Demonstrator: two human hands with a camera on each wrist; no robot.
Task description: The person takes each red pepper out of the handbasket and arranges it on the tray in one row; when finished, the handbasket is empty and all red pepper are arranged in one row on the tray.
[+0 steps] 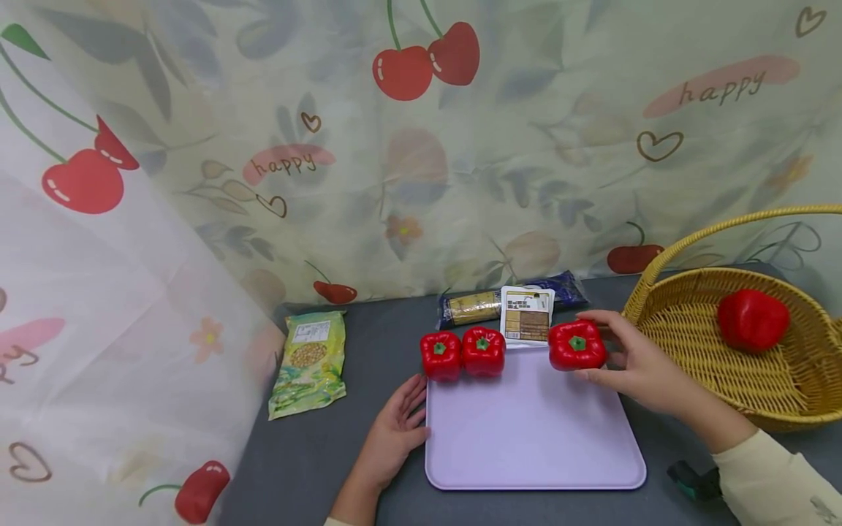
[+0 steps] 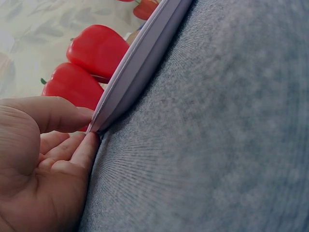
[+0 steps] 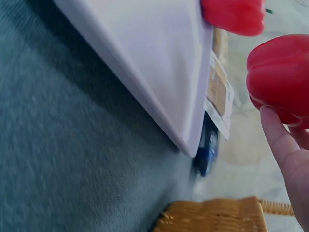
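My right hand (image 1: 641,365) grips a red bell pepper (image 1: 577,345) over the back right part of a pale lilac tray (image 1: 533,446). In the right wrist view this pepper (image 3: 282,77) appears raised above the tray, with fingertips against its side. Two more red bell peppers (image 1: 441,356) (image 1: 484,351) sit side by side at the tray's back left corner. At the tray's left edge is my left hand (image 1: 392,431); the left wrist view shows its thumb and fingers pinching the rim (image 2: 128,77).
A wicker basket (image 1: 684,365) with a tall handle stands at the right, holding another red bell pepper (image 1: 753,320). Behind the tray lie a white packet (image 1: 526,314) and a long blue package (image 1: 470,307). A green-yellow bag (image 1: 308,364) lies left. Patterned cloth (image 1: 368,183) hangs behind.
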